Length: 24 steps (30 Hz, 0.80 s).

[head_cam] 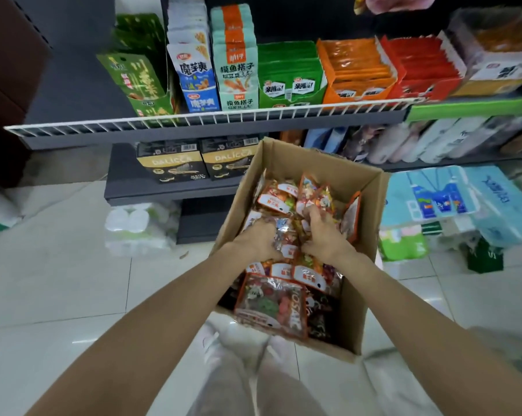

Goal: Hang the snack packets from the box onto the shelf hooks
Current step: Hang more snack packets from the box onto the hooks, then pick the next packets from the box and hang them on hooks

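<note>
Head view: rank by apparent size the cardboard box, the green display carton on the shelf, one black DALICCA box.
1. Brown cardboard box, largest by far, though it is also nearest the camera.
2. Green display carton on the upper shelf.
3. Left black-and-gold DALICCA box, only slightly smaller; the two sit at different depths, so their order is unsure.

Brown box (371, 205), orange-and-white multicoloured snack packets (279, 196)

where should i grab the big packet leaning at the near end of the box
Pinch the big packet by its upper edge, coming from above. It leans nearly upright against the cardboard box's near wall, so that edge is free while its bottom overhangs the wall.
</note>
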Motion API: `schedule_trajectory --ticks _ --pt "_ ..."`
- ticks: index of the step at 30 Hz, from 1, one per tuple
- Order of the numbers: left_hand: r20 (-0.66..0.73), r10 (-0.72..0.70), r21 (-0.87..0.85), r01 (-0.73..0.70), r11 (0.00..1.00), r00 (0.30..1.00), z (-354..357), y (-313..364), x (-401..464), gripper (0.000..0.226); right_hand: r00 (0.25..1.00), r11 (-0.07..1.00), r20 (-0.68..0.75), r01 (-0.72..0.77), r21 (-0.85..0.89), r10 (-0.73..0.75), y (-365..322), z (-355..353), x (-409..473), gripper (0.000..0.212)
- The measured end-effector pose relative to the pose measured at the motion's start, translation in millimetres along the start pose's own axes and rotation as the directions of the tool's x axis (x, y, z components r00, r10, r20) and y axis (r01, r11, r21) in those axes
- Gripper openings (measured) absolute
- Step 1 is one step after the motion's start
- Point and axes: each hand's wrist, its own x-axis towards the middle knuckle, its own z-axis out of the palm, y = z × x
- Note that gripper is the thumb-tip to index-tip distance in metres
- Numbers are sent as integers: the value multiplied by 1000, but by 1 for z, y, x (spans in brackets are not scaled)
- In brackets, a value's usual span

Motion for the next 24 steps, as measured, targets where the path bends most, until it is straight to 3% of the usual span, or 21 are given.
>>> schedule_trajectory --ticks 3,5,8,11,16,21,24 --pt "-138 -23 -2 23 1000 990 -6 6 -6 24 999 971 -21 -53 -234 49 -1 -3 -3 35" --pt "-229 -83 -30 78 997 970 -15 9 -10 21 998 965 -51 -41 -258 29 0 -7 -6 21" --pt "-396 -96 -40 87 995 913 -37 15 -21 21 987 981 -157 -9 -191 -22 -3 -23 -9 17" --pt "-568 -33 -56 2 998 823 -63 18 -39 25 947 995 -307 91 -37 -98 -17 -53 -13 14" --pt "-697 22 -59 -88 994 716 -109 28 -62 27 851 951 -500 268 151 -160 -64 -111 -17 6" --pt "-802 33 -48 -119 992 596 -152 31 -91 20 839 873 -506 386 298 -198 -117 -152 -20 17" --pt "-844 12 -61 -118 991 536 -180 23 -110 17 838 875 -467 424 233 -282 -150 -170 -23 22"
